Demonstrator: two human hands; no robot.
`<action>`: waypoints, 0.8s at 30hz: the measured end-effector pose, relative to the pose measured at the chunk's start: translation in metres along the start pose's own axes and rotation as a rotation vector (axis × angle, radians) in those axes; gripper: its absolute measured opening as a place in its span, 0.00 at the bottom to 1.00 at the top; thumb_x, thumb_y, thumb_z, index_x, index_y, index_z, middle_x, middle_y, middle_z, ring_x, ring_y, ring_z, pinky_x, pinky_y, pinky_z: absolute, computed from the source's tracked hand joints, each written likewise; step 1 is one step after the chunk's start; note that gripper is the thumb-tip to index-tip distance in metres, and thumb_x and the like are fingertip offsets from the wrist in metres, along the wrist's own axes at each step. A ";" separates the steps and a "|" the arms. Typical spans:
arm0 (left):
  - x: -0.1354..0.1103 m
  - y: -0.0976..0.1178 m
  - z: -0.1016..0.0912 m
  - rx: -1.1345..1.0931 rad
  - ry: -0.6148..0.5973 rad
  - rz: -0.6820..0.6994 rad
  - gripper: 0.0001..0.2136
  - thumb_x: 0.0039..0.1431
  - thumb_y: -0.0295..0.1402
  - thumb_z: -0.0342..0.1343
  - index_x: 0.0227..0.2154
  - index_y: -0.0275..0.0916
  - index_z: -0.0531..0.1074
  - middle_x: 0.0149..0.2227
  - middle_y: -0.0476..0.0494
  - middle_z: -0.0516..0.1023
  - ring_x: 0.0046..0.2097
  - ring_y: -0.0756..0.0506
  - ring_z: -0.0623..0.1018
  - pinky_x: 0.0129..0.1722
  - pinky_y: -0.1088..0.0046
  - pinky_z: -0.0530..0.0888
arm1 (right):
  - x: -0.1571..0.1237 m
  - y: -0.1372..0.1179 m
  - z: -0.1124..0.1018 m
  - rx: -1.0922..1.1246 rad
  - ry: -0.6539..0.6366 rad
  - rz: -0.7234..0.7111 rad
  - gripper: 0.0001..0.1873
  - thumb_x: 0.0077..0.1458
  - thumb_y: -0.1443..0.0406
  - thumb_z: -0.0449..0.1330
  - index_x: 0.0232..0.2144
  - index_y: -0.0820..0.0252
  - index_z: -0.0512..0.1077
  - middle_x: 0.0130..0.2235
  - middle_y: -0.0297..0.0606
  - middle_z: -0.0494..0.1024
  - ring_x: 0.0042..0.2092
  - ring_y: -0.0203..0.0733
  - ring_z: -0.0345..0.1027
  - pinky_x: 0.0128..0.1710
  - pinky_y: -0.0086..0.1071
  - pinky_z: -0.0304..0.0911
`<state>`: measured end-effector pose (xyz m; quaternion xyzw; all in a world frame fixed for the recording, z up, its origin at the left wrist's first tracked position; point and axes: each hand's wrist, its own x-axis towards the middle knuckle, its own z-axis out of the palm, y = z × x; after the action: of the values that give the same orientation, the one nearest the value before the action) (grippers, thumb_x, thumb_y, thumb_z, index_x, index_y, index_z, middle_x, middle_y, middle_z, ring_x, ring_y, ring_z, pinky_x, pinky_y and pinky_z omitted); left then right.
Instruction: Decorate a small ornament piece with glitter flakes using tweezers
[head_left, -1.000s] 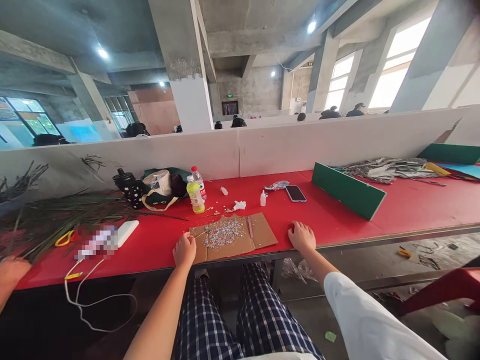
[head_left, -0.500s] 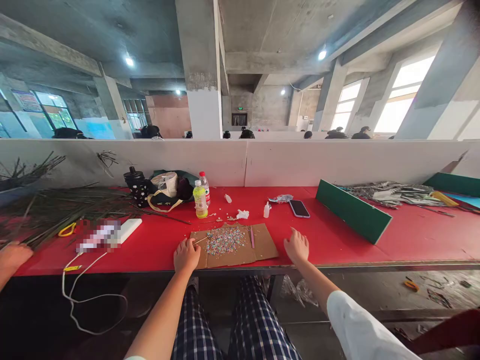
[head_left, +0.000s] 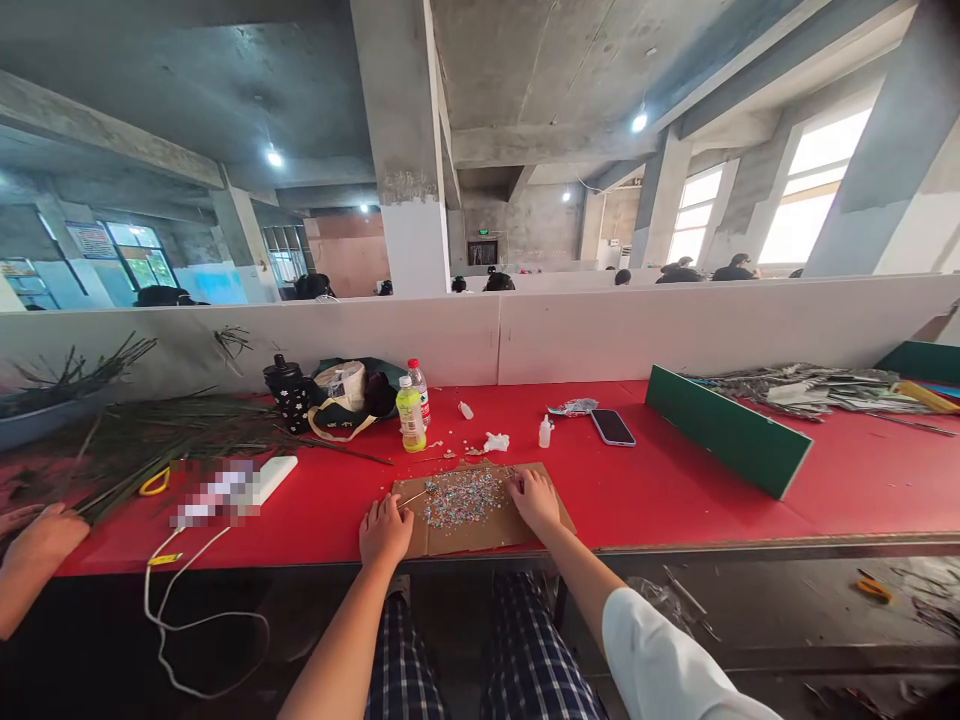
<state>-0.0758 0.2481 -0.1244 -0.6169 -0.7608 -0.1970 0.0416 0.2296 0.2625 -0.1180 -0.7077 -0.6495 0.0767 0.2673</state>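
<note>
My left hand (head_left: 385,530) rests at the left edge of a cardboard sheet (head_left: 439,542), its fingers closed on a thin stick (head_left: 412,499). The stick's far end, with a small dark tip, points at a spread of tiny multicoloured beads or chips (head_left: 463,498) on the cardboard. On the right part of the sheet lies my right hand (head_left: 535,500), fingers curled down beside the bits. It covers the spot where a slim pink tool lay, so what it grips is hidden. A small white dropper bottle (head_left: 544,432) stands beyond the cardboard.
Behind the cardboard are crumpled white tissue (head_left: 496,442), a yellow-green drink bottle (head_left: 411,415) and a phone (head_left: 613,427). A green divider (head_left: 724,430) stands to the right. At left lie a white power strip (head_left: 274,481) and dark stems (head_left: 187,430); another person's hand (head_left: 46,545) is there.
My right hand has moved left from the bare red table onto the cardboard, over the slim pink tool. My left hand keeps its hold on the stick. The view has shifted slightly.
</note>
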 end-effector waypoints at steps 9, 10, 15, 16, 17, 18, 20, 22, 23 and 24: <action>-0.002 -0.001 -0.008 0.015 0.000 0.009 0.19 0.69 0.39 0.61 0.59 0.39 0.72 0.63 0.37 0.73 0.64 0.37 0.74 0.64 0.46 0.73 | -0.002 -0.006 0.004 -0.046 -0.013 -0.069 0.17 0.69 0.57 0.62 0.55 0.58 0.74 0.58 0.44 0.77 0.58 0.50 0.73 0.59 0.52 0.71; -0.002 -0.001 -0.009 0.019 0.001 0.009 0.18 0.69 0.39 0.61 0.58 0.38 0.72 0.63 0.37 0.73 0.64 0.37 0.74 0.64 0.47 0.73 | -0.002 -0.006 0.004 -0.045 -0.006 -0.061 0.17 0.69 0.57 0.62 0.54 0.58 0.75 0.58 0.44 0.77 0.58 0.49 0.73 0.59 0.52 0.70; 0.000 -0.003 -0.009 0.027 -0.004 -0.004 0.18 0.70 0.39 0.61 0.58 0.38 0.72 0.62 0.38 0.74 0.63 0.37 0.74 0.64 0.47 0.73 | 0.002 -0.004 0.008 -0.016 0.014 -0.026 0.16 0.69 0.56 0.62 0.53 0.59 0.75 0.57 0.44 0.77 0.57 0.49 0.73 0.59 0.51 0.70; 0.001 -0.003 -0.009 0.026 -0.005 -0.008 0.18 0.70 0.39 0.60 0.58 0.38 0.72 0.62 0.38 0.74 0.63 0.37 0.74 0.64 0.47 0.73 | 0.003 -0.004 0.008 -0.007 0.016 -0.023 0.17 0.68 0.56 0.62 0.53 0.59 0.75 0.57 0.44 0.77 0.57 0.49 0.73 0.59 0.51 0.71; 0.001 -0.003 -0.009 0.025 -0.005 -0.010 0.18 0.70 0.39 0.60 0.59 0.38 0.72 0.62 0.38 0.74 0.64 0.37 0.74 0.64 0.47 0.73 | 0.003 -0.004 0.008 0.003 0.016 -0.019 0.17 0.68 0.56 0.62 0.53 0.59 0.75 0.56 0.44 0.77 0.56 0.49 0.73 0.58 0.51 0.71; 0.001 -0.003 -0.008 0.022 -0.005 -0.011 0.19 0.70 0.39 0.60 0.59 0.38 0.72 0.63 0.37 0.73 0.64 0.37 0.74 0.65 0.47 0.72 | 0.003 -0.003 0.007 0.013 0.016 -0.016 0.17 0.68 0.56 0.62 0.53 0.59 0.75 0.56 0.44 0.77 0.56 0.49 0.74 0.58 0.51 0.71; 0.000 -0.003 -0.007 0.018 -0.003 -0.010 0.19 0.70 0.39 0.60 0.59 0.38 0.72 0.64 0.37 0.73 0.64 0.37 0.73 0.65 0.46 0.72 | 0.003 -0.002 0.006 0.036 0.015 -0.009 0.17 0.68 0.56 0.62 0.54 0.60 0.74 0.56 0.44 0.78 0.56 0.49 0.74 0.57 0.51 0.71; 0.000 -0.003 -0.007 0.015 -0.001 -0.008 0.19 0.70 0.39 0.60 0.59 0.39 0.72 0.64 0.37 0.72 0.64 0.37 0.73 0.65 0.46 0.72 | 0.002 -0.001 0.005 0.064 0.014 -0.002 0.18 0.68 0.56 0.63 0.54 0.60 0.74 0.56 0.44 0.78 0.55 0.48 0.75 0.56 0.50 0.72; 0.000 -0.002 -0.006 0.014 -0.001 -0.008 0.19 0.70 0.39 0.60 0.60 0.39 0.72 0.64 0.37 0.72 0.64 0.37 0.73 0.65 0.46 0.72 | 0.002 0.000 0.005 0.078 0.015 0.003 0.18 0.68 0.56 0.63 0.54 0.60 0.74 0.55 0.44 0.78 0.54 0.48 0.75 0.55 0.50 0.73; 0.000 -0.002 -0.006 0.013 -0.001 -0.007 0.19 0.70 0.39 0.60 0.60 0.39 0.72 0.64 0.37 0.72 0.64 0.37 0.73 0.65 0.46 0.72 | 0.001 0.001 0.005 0.093 0.016 0.009 0.18 0.68 0.56 0.63 0.55 0.60 0.74 0.55 0.44 0.78 0.53 0.48 0.75 0.55 0.49 0.74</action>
<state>-0.0790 0.2454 -0.1193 -0.6140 -0.7643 -0.1919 0.0446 0.2287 0.2650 -0.1220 -0.6979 -0.6401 0.1022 0.3045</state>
